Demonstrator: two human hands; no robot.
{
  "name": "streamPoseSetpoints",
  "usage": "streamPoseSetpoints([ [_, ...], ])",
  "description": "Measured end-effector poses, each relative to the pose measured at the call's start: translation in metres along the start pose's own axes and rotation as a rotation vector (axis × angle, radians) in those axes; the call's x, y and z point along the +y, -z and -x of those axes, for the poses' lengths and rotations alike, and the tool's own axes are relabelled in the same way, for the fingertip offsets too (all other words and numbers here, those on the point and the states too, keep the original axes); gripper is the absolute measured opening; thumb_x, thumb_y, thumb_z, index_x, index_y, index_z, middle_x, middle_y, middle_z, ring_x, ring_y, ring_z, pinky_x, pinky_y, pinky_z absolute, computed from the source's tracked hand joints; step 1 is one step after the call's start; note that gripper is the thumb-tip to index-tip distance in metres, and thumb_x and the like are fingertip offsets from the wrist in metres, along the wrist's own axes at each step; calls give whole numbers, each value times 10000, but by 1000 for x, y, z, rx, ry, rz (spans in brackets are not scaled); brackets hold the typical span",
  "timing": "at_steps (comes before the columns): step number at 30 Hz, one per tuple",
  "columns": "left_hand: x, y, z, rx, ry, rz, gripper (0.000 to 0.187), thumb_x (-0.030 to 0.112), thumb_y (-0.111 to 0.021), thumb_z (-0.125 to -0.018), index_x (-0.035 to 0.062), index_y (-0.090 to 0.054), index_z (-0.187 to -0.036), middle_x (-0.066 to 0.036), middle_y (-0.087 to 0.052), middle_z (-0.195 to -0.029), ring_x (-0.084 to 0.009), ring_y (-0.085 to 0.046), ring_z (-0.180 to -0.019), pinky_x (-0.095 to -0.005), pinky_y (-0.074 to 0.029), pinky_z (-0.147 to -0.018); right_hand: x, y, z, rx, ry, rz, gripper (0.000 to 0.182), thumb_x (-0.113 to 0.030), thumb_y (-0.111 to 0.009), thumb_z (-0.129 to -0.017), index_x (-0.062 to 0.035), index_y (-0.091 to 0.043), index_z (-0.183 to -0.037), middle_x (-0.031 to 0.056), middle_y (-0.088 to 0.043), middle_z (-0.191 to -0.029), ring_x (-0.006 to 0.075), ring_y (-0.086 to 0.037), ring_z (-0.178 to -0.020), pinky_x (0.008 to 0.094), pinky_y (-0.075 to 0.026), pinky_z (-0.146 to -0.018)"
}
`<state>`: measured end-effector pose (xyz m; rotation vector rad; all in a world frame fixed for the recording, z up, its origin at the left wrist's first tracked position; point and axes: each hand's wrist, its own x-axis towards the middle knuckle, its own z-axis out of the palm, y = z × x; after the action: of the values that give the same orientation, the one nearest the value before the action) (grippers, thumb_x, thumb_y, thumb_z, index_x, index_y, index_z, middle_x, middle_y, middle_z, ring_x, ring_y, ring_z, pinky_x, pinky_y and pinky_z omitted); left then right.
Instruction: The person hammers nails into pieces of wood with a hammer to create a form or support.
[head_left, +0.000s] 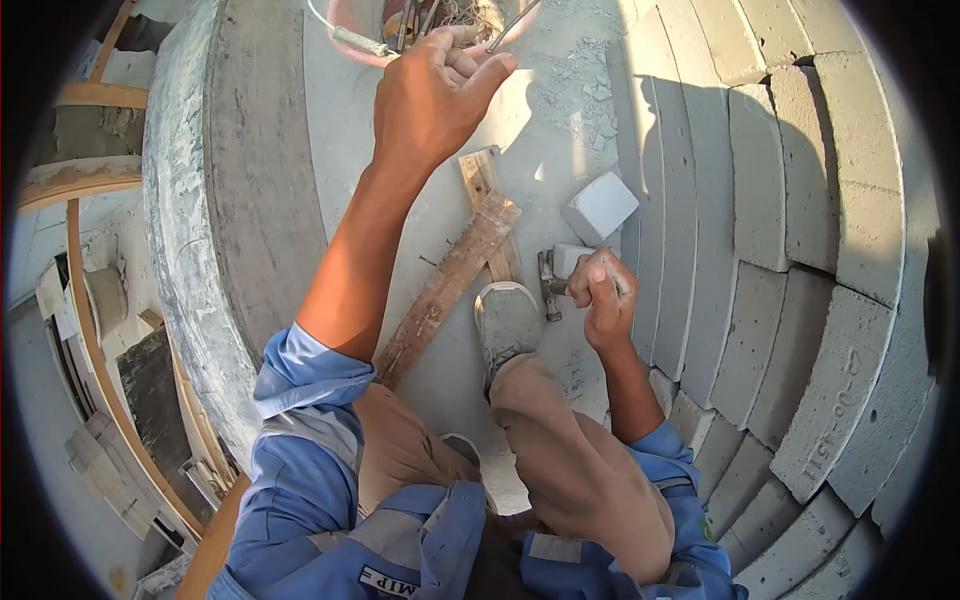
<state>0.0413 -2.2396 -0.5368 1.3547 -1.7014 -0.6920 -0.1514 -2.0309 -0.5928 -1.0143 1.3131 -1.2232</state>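
My left hand [435, 95] is stretched forward at the near rim of a pinkish bucket [352, 20]. Its fingers are half curled, its thumb stands apart, and I see nothing held in it. Just past the fingertips, a thin metal rod [515, 26] slants over the bucket's rim. My right hand [607, 292] is closed round the handle of a hammer [550, 286], low over the floor beside my shoe [506, 318]. Next to the hammer head lies a small pale block [570, 259], partly hidden by the hand. A larger pale block [601, 208] sits just beyond it.
Two wooden boards [450, 285] lie crossed on the floor, with a nail sticking out. Stacked grey blocks [785, 330] line the right side. On the left stands a long grey slab [262, 130], with timber framing [90, 320] past it. Rubble [585, 95] is scattered ahead.
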Motion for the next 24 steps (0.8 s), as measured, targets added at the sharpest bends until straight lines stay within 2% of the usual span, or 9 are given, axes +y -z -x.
streamPoseSetpoints([
  [1, -4, 11, 6, -53, 29, 16, 589, 437, -713, -859, -41, -623, -1190, -37, -669, -813, -105, -588, -649, -269, -473, -596, 0, 1, 1, 17, 25, -18, 376, -311, -515, -987, -52, -481, -716, 5, -456, -615, 78, -402, -568, 260, -363, -556],
  [4, -24, 29, 43, -243, 134, -63, 539, 413, -700, -877, -39, -631, -1163, -40, -664, -809, -102, -598, -674, -261, -481, -611, -2, 5, 12, 44, 39, -31, 374, -308, -492, -993, -42, -481, -731, 24, -461, -619, 96, -408, -566, 274, -401, -586],
  [7, -66, 38, 100, -500, 196, -222, 557, 474, -688, -861, -14, -635, -1126, -116, -704, -845, -246, -689, -763, -360, -523, -671, -8, 9, 25, 74, 64, -3, 364, -300, -472, -997, -38, -485, -744, 41, -474, -647, 115, -438, -596, 305, -446, -672],
  [9, -69, 48, 132, -668, 482, -265, 692, 582, -689, -815, -19, -617, -1150, -163, -707, -922, -304, -692, -861, -406, -530, -738, -12, 13, 38, 87, 74, 20, 357, -291, -452, -997, -27, -501, -762, 68, -509, -690, 147, -496, -662, 345, -463, -770],
  [13, -102, 50, 191, -774, 615, -379, 842, 648, -716, -747, -53, -587, -1197, -203, -678, -1027, -286, -666, -928, -396, -513, -824, -14, 23, 65, 93, 78, 62, 361, -284, -444, -993, 9, -561, -818, 109, -580, -776, 187, -565, -755, 357, -462, -833],
  [16, -132, 45, 211, -911, 714, -195, 940, 680, -733, -697, -83, -575, -1224, -247, -642, -1153, -303, -637, -1059, -395, -489, -912, -24, 24, 86, 97, 63, 255, 381, -298, -449, -994, 33, -627, -932, 127, -637, -887, 204, -600, -837, 350, -458, -870],
  [18, -128, 42, 216, -1043, 787, -72, 945, 651, -717, -733, -123, -549, -1248, -265, -623, -1200, -317, -612, -1123, -391, -461, -970, -36, 25, 98, 144, -116, 369, 395, -313, -456, -995, 16, -667, -1053, 112, -655, -948, 193, -607, -861, 329, -471, -856],
  [22, -126, 43, 228, -1000, 798, 2, 916, 625, -692, -770, -130, -540, -1264, -270, -614, -1222, -326, -592, -1163, -388, -441, -997, -70, 35, 115, 85, -424, 412, 336, -248, -478, -986, -6, -671, -1117, 93, -655, -941, 170, -602, -853, 306, -488, -793],
  [24, -130, 38, 237, -890, 826, 2, 824, 595, -659, -812, -109, -579, -1233, -268, -625, -1210, -334, -606, -1145, -384, -451, -981, -68, 56, 124, -123, -494, 603, 313, -182, -521, -951, -10, -651, -1178, 94, -675, -1066, 191, -653, -855, 340, -528, -752],
])
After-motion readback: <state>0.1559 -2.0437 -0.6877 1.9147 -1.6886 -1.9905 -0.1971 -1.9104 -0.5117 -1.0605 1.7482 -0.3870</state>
